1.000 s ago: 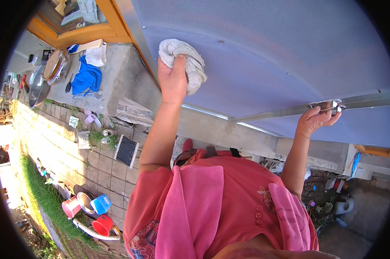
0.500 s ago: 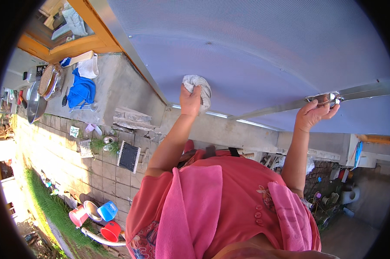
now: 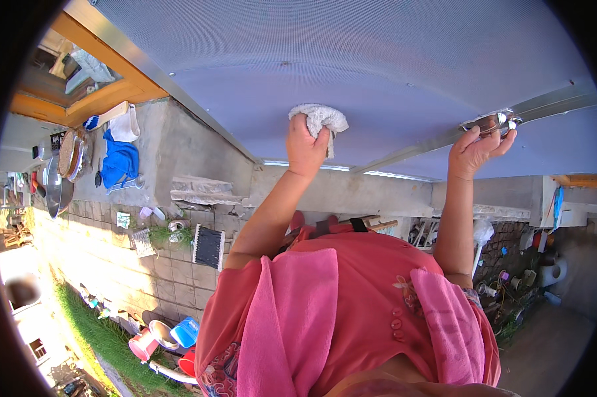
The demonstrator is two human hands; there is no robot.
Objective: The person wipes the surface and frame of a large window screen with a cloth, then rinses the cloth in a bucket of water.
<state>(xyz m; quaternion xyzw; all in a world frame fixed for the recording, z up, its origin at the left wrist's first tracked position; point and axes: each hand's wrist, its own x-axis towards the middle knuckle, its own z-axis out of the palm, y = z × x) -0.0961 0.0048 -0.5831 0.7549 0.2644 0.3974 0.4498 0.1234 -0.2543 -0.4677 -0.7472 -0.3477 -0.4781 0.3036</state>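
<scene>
In front of me is a screen door (image 3: 245,119) with fine mesh above, a smooth purple-blue panel below and a metal frame. My left hand (image 3: 306,147) is closed around a crumpled whitish cloth (image 3: 325,118), which lies against the lower panel. My right hand (image 3: 475,151) has its fingers wrapped round a shiny metal door handle (image 3: 491,122) on the door's frame bar. A pink towel (image 3: 292,298) hangs over my shoulders, down the front of my red shirt.
At left, a concrete ledge (image 3: 154,132) carries a blue cloth (image 3: 120,159), a brush (image 3: 106,116) and a large metal basin (image 3: 61,188). A dark mat (image 3: 208,247) lies on the paved yard. Several buckets, among them a blue one (image 3: 185,332), stand by the grass.
My left hand has slid the cloth to the right along the panel, and the cloth has spread out. My right hand stays at the handle. The view has shifted slightly.
</scene>
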